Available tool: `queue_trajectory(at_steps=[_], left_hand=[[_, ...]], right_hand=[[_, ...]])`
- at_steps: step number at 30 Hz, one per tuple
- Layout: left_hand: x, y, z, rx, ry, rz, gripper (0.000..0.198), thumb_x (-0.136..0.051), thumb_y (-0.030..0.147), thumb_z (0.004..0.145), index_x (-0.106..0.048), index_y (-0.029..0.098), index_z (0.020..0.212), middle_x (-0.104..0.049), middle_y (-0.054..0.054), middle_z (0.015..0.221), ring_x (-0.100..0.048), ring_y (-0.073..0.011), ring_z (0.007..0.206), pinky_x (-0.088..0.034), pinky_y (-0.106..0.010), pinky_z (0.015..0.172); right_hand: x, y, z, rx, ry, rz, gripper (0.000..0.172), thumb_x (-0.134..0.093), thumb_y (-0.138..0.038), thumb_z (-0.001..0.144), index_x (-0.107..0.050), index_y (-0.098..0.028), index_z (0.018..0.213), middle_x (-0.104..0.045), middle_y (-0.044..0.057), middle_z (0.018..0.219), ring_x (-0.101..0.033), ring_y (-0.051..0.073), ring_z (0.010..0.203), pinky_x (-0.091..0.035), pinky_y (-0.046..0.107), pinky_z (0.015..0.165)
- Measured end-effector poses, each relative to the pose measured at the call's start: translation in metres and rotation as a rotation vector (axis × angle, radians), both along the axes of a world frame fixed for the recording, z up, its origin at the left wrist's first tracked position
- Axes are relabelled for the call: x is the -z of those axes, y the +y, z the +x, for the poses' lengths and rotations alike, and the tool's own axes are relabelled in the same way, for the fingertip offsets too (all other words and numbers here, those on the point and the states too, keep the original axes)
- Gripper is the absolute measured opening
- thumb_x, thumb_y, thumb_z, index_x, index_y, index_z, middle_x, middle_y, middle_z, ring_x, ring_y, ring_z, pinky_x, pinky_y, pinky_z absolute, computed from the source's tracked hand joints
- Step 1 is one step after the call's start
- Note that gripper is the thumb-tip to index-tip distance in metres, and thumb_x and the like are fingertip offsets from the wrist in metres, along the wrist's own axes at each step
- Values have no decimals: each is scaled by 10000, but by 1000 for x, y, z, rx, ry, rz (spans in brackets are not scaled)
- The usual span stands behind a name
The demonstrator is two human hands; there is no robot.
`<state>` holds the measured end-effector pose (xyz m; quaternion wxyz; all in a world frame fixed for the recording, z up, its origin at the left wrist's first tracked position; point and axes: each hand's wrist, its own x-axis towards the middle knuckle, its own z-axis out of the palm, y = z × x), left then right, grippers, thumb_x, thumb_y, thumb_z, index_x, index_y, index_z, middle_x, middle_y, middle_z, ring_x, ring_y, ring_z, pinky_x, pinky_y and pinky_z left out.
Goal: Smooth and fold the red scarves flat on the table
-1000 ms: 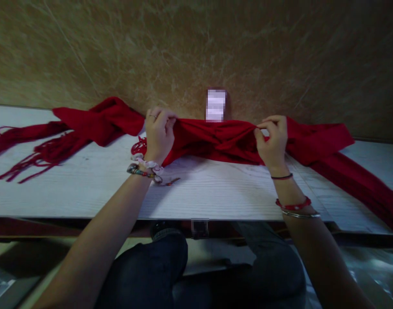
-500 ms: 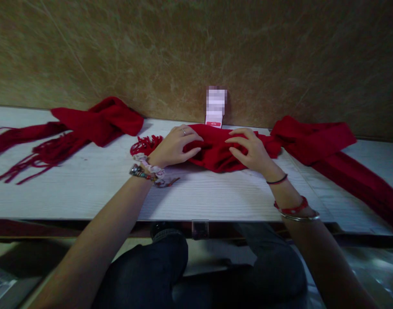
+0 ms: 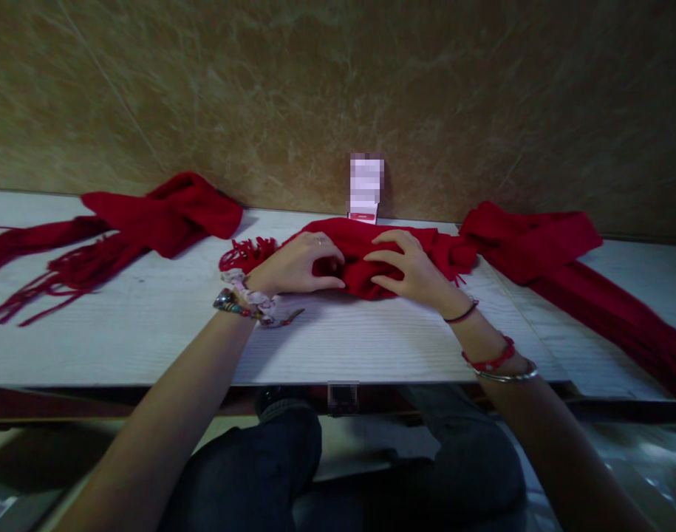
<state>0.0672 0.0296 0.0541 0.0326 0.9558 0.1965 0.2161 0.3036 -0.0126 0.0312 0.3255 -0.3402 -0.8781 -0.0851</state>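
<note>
A red fringed scarf [image 3: 365, 279] lies bunched and folded at the middle of the white tabletop. On its left part rests my left hand [image 3: 304, 262], thumb and curved fingers apart over the cloth. My right hand [image 3: 407, 266] lies over the right part, its fingers spread and lightly bent towards my left hand. Both hands touch the scarf from above, and neither visibly grips it. Fringe shows beside my left wrist and just right of my right hand.
Another red scarf [image 3: 171, 214] lies crossed at the left, a third [image 3: 531, 240] at the right. A phone [image 3: 364, 188] with a lit screen leans on the brown marbled wall [image 3: 260, 96]. The white table's [image 3: 149, 340] front edge runs above my knees.
My right hand has slid left over the scarf, closer to my left hand. My left hand stays nearly in place, its thumb and fingers wider apart. The view has shifted slightly.
</note>
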Motion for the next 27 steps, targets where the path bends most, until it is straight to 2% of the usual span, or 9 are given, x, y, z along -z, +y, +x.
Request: queue_trajectory(at_steps=[3,8,12,17,21,24,27], left_hand=[[1,-1,3,10,62,-33,322,-637,473,704,-622,171,815,-612,-27,804,-545,-160,784,-419,-281,738],[5,3,3,-24,34,-17,121,-562,270,757,-614,173,807,-613,-22,822,-550,-151,794,-428,-290,759],[4,2,0,-139,-182,45,91,-518,206,759,-599,176,787,-609,-20,808,-548,-153,786,-435,-293,739],[-2,1,-5,-277,-468,103,77,-534,235,773,-573,170,758,-583,-9,759,-534,-142,760,-432,-292,703],[2,12,-7,-484,-608,-19,60,-489,206,777,-537,190,810,-595,15,817,-536,-132,794,-431,-295,746],[10,21,-6,-538,-413,-140,145,-455,119,712,-542,189,804,-603,-8,814,-550,-163,789,-440,-311,743],[17,22,-5,-536,-96,-64,268,-422,49,645,-584,176,817,-599,-50,872,-532,-226,903,-402,-392,835]], right_hand=[[1,1,0,-5,-15,2,82,-585,-236,786,-649,-237,837,-529,53,1102,-449,231,1104,-350,474,960],[1,4,3,48,84,16,96,-560,-184,798,-634,-222,752,-551,47,1025,-494,218,1029,-391,447,919],[-5,4,9,125,245,43,88,-569,-163,781,-612,-219,729,-559,36,932,-530,205,921,-437,423,841],[-14,6,24,315,432,152,73,-576,-173,762,-584,-220,707,-545,32,854,-532,204,851,-448,413,789],[-11,13,34,436,513,191,92,-550,-162,762,-564,-220,692,-532,37,830,-526,198,836,-454,396,778],[-1,19,34,422,394,34,87,-557,-140,739,-563,-210,688,-529,34,819,-534,191,819,-454,396,794],[10,21,31,358,175,-169,66,-576,-123,712,-589,-186,700,-536,57,874,-538,203,849,-452,407,817]])
